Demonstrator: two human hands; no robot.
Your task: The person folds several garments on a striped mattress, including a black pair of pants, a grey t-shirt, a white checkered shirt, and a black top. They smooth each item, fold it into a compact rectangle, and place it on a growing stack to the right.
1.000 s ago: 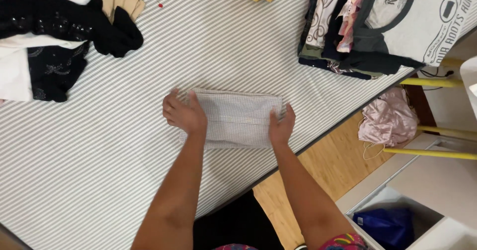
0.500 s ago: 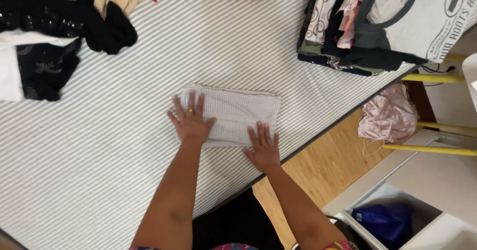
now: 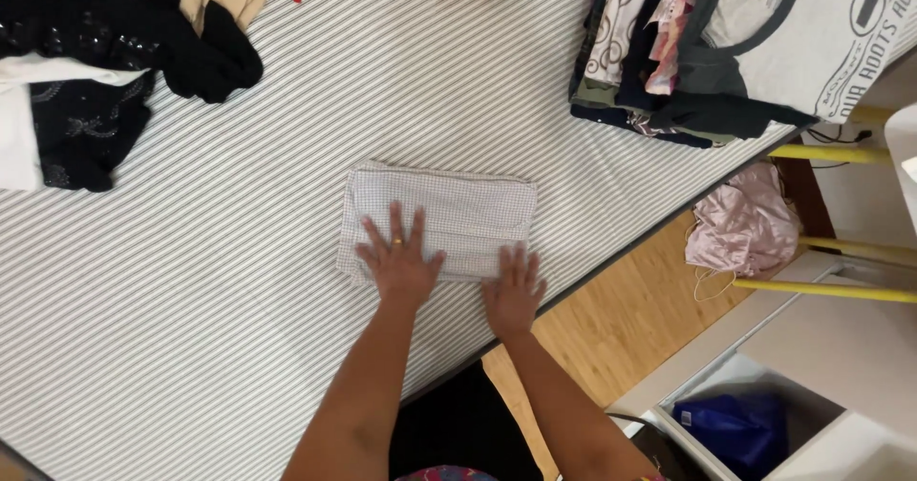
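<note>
left hand (image 3: 399,259): gold ring on one finger | right hand (image 3: 514,292): no ring visible | forearms: bare, no sleeves | clothing: multicoloured patterned fabric (only an edge shows)

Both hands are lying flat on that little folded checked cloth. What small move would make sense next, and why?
Probably a short outward sweep of both palms to smooth it. The left hand and right hand lie open on the folded checked cloth, which sits squared on the striped surface, with the folded pile farther off.
</note>
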